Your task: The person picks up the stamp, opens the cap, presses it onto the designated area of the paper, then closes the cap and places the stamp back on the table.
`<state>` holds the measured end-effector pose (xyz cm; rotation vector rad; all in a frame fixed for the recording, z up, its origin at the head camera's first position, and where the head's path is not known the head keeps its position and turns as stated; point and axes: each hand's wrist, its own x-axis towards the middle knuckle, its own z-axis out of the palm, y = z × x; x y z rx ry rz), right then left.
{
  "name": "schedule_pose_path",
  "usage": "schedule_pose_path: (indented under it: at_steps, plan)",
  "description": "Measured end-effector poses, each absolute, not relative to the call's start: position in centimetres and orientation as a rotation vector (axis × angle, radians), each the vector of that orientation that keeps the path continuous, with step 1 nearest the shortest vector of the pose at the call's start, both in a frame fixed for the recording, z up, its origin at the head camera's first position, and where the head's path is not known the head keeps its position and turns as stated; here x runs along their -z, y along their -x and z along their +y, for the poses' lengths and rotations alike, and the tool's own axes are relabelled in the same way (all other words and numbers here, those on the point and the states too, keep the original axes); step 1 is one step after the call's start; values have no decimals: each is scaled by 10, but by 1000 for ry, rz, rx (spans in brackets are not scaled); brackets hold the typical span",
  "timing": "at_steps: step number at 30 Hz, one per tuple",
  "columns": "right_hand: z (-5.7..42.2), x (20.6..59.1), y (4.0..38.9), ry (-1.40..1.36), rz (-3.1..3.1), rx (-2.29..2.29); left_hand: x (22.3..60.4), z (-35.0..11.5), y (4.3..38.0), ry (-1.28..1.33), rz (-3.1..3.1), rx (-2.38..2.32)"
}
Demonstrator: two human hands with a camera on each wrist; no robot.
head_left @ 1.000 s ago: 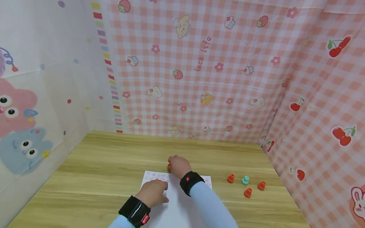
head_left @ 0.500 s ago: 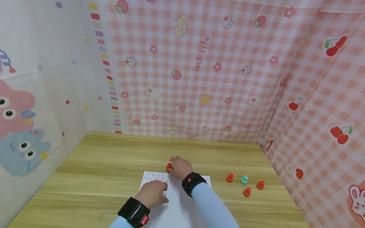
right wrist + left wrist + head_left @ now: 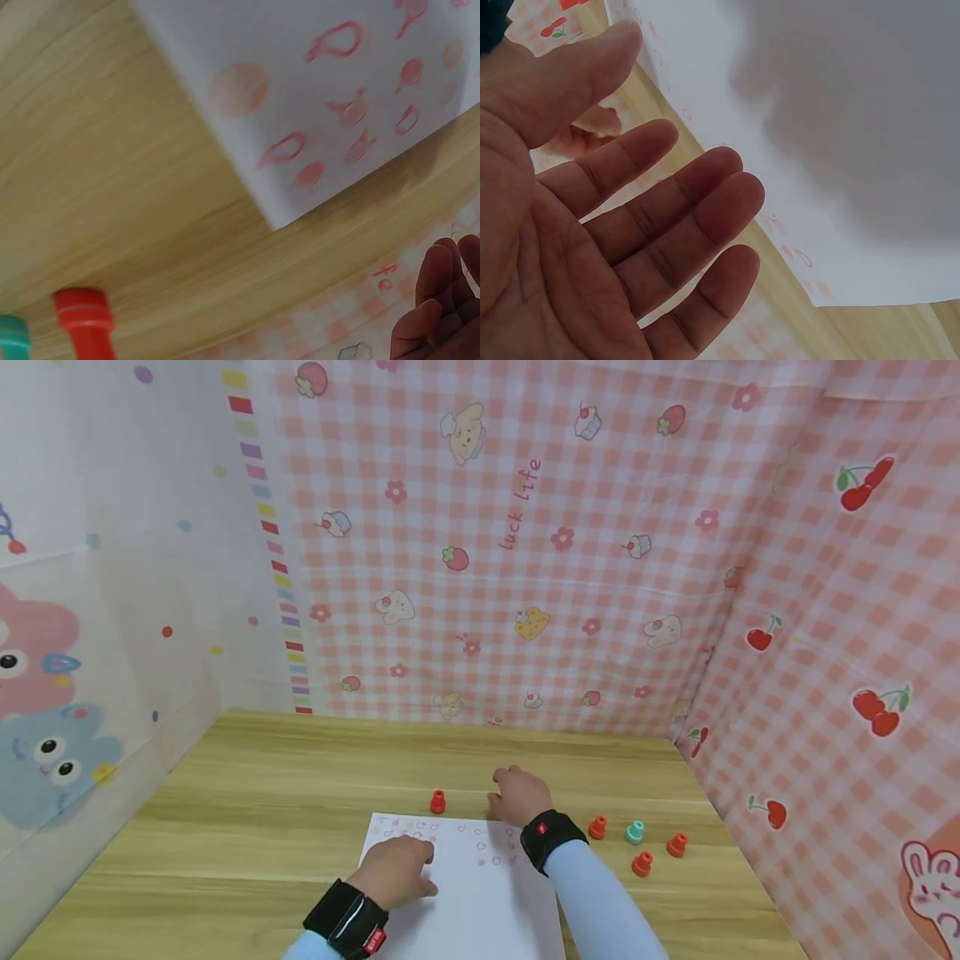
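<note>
I have the red bell-shaped piece [image 3: 438, 802] upright on the wooden surface [image 3: 247, 835], left of the right hand [image 3: 522, 796], ahead of the left hand [image 3: 395, 871] and apart from both. It stands just past the far edge of the white paper [image 3: 487, 910], with a strip of wood between it and the right fingers. Those are loosely bent, parted from the thumb, and hold nothing, near the paper's far right corner. My left fingers [image 3: 727, 210] reach out relaxed, slightly spread, holding nothing, over the paper's left side; I cannot tell whether they touch it. Right of the right fingers I see three more red pieces [image 3: 677, 845] and a teal piece [image 3: 635, 832]. The surface runs wide left of the left fingers; well beyond both hands, its far edge meets checked cloth [image 3: 510, 577].
</note>
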<state>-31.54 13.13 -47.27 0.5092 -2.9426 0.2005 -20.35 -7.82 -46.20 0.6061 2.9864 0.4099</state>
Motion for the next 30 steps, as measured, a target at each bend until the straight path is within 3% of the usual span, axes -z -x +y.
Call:
schedule_pose_path:
  at_steps: [20, 30]
  plan:
    - [240, 453, 306, -238, -2972, -96, 462, -75, 204, -548, 2949, -424]
    - [259, 460, 297, -180, -2956, 71, 463, -74, 203, -570, 2968, -434]
